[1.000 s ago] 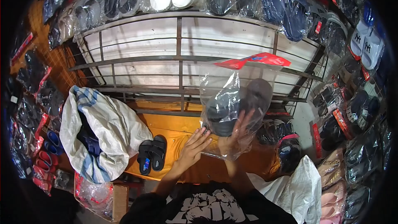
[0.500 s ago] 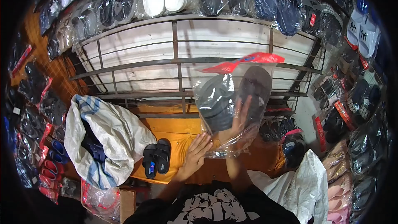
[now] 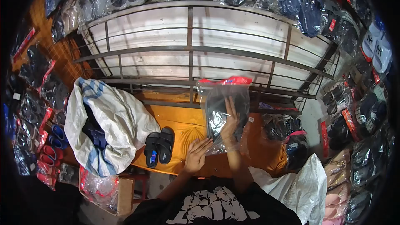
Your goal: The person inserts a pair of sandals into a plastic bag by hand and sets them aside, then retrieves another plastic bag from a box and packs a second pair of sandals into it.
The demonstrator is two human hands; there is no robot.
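In front of me is a clear plastic bag (image 3: 227,81) with a red header at its far end. A pair of dark slippers (image 3: 218,114) lies in it, partly overlapping. My right hand (image 3: 230,124) appears to be inside the bag, its fingers stretched out along the slippers. At the near left corner, my left hand (image 3: 197,155) grips the bag's edge with fingers together. Left of my hands, a pair of black two-strap sandals (image 3: 160,146) with a blue tag rests on the orange surface (image 3: 183,118).
A white woven sack (image 3: 118,129) with blue stripes stands open at left, dark footwear inside. A cardboard box (image 3: 125,196) with plastic wrappers sits below it. Metal rack bars (image 3: 189,50) run ahead. Bagged footwear (image 3: 287,129) lies at right, near another white sack (image 3: 306,183).
The bag has come lower and nearer, and its red header now lies more level. The slippers inside have shifted together. My view has tilted slightly down and left.
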